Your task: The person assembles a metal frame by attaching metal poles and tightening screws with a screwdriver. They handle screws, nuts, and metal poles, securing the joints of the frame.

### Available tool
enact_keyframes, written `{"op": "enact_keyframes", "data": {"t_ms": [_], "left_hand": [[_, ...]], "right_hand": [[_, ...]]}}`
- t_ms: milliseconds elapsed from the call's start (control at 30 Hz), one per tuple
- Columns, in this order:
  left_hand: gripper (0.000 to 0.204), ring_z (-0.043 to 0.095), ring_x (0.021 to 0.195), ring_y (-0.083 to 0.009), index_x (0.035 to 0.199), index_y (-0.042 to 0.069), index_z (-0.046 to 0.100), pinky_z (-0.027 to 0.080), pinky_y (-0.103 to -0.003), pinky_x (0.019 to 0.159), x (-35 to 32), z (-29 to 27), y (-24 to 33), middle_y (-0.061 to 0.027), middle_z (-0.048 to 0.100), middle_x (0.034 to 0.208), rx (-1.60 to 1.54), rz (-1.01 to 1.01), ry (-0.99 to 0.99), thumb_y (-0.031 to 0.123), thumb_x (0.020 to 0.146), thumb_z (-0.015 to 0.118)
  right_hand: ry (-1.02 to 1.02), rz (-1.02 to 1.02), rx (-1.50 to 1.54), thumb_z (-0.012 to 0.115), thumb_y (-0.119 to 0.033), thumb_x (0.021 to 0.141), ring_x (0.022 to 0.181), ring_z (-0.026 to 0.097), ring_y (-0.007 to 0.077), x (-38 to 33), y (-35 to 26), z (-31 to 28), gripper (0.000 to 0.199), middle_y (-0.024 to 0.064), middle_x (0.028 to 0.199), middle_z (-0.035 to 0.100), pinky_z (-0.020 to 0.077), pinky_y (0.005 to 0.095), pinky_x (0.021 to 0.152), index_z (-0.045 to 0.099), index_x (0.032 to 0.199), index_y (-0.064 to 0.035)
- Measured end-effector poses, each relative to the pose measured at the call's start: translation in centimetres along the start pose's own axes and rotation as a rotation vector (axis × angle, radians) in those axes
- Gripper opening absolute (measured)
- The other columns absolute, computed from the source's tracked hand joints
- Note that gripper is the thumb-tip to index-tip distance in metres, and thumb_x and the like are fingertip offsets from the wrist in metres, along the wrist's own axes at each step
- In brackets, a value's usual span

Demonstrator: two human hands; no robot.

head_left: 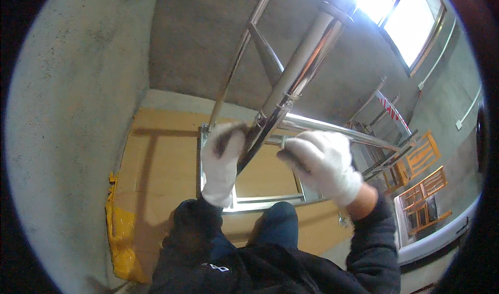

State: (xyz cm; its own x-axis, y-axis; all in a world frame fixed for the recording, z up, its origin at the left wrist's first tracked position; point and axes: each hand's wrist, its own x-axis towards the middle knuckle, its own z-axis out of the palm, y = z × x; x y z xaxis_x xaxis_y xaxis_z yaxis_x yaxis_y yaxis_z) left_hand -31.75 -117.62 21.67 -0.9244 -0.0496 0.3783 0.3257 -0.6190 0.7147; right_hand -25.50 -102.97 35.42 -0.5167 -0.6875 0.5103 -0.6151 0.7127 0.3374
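Observation:
A thick shiny metal tube (301, 60) slants from upper right down toward my lap, with wire-like loops around its lower part. My left hand (222, 156), in a white glove with dark stains, is closed at the tube's darker lower end. Just right of the tube, my right hand (325, 161), also in a white glove, is closed with the fingers curled. Whatever it may hold is hidden. Thinner metal bars form a frame around the tube, including a slim upright (234, 73) on the left and a low crossbar (267, 202) before my knees.
Cardboard (161, 190) covers the floor beneath the frame. Yellow plastic wrapping (123, 237) lies by the left concrete wall (78, 102). To the right stand wooden chairs (423, 154), another metal frame with a red-and-white striped strip (392, 109), and a white rounded-edge object (442, 239).

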Motion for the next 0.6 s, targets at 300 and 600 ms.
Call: {"op": "enact_keyframes", "data": {"t_ms": [300,600], "left_hand": [[0.023,0.059,0.100,-0.0134,0.114,0.001,0.068,0.048,-0.028,0.089,-3.0,0.3,1.6,-0.0056,0.062,0.111,-0.091,-0.007,-0.034,0.007,0.092,0.067],[0.014,0.063,0.076,-0.0128,0.101,0.001,0.062,0.051,-0.027,0.069,-0.1,0.1,3.8,-0.0061,0.067,0.087,-0.005,-0.067,0.087,0.014,0.095,0.063]], "right_hand": [[0.052,0.164,0.276,0.072,-0.017,0.073,0.073,0.063,0.0273,-0.9,-2.6,6.3,0.026,0.0069,0.083,0.059,0.0493,0.0384,0.061,0.059,0.094,-0.0084],[0.236,0.150,0.184,0.076,-0.011,0.069,0.084,0.065,0.0301,-0.8,-0.6,2.6,0.038,0.0102,0.097,0.067,0.0525,0.0386,0.074,0.067,0.106,-0.0055]]}}
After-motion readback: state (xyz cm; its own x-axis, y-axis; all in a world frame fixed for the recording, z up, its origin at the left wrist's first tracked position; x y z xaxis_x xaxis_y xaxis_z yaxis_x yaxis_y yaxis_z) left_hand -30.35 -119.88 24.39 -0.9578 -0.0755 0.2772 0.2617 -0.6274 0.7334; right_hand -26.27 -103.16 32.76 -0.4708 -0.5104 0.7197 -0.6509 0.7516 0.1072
